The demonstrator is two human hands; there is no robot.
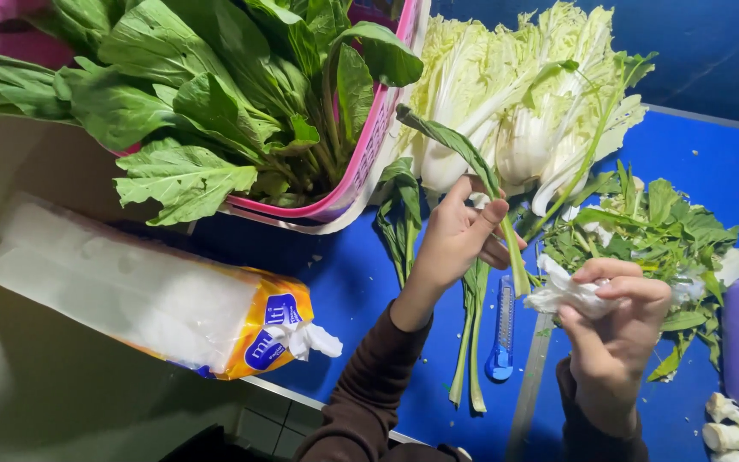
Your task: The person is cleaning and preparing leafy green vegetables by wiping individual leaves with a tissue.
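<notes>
The left hand (pixel 459 235) is raised above the blue table (pixel 361 282), forearm in a dark brown sleeve angled up from the lower centre. Its thumb and fingers are pinched together on a long leafy green stalk (pixel 481 184), which runs from a leaf tip near the pink basket (pixel 369 145) down past the fingers toward the table. The wrist is bent slightly back, palm turned toward the right.

The right hand (pixel 613 312) is held upright just beside it, forearm rising from the bottom edge. Its fingers are curled closed around a crumpled white tissue (pixel 562 291), which protrudes from the thumb side toward the stalk. The two hands are near each other but do not touch.

Beneath the hands, two more green stalks (pixel 470 351) lie flat on the table, with a blue utility knife (pixel 502 338) beside them. A pile of trimmed leaves (pixel 660 231) lies to the right, pale cabbage halves (pixel 515 111) lie above, and the basket holds broad green leaves. A yellow and white tissue pack (pixel 147 295) lies on the left.
</notes>
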